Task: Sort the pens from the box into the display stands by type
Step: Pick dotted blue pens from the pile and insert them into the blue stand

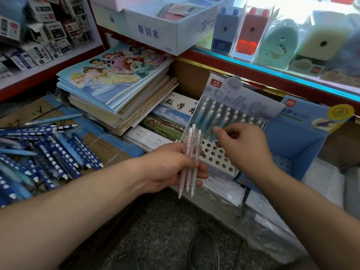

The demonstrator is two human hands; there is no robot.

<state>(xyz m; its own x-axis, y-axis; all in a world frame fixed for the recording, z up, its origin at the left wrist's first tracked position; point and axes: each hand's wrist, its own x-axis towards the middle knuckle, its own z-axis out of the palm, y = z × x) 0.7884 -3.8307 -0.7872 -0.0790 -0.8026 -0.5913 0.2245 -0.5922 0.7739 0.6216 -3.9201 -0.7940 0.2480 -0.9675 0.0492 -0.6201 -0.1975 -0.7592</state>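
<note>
Head view: left hand (171,168) at frame centre grips 3 pastel plastic pens (188,162). Right hand (245,149), centre right, pinches 1 teal pen (213,137) over the white perforated display stand (216,155); blue patterned pens (58,152) lie lower left.

White box (153,38): 单词本
Grey pen stand (224,93): LANTU, on a red tag
Blue stand (296,139): deli, red logo
Exercise book (176,111): 数学

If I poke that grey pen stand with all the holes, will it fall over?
Probably easy to tip: the pen stand looks like thin cardboard, with a tall back card and pens filling only its rear rows, so weight sits high and behind. It likely feels light and slides easily. It seems to rest on stacked notebooks, not a flat shelf.
</note>
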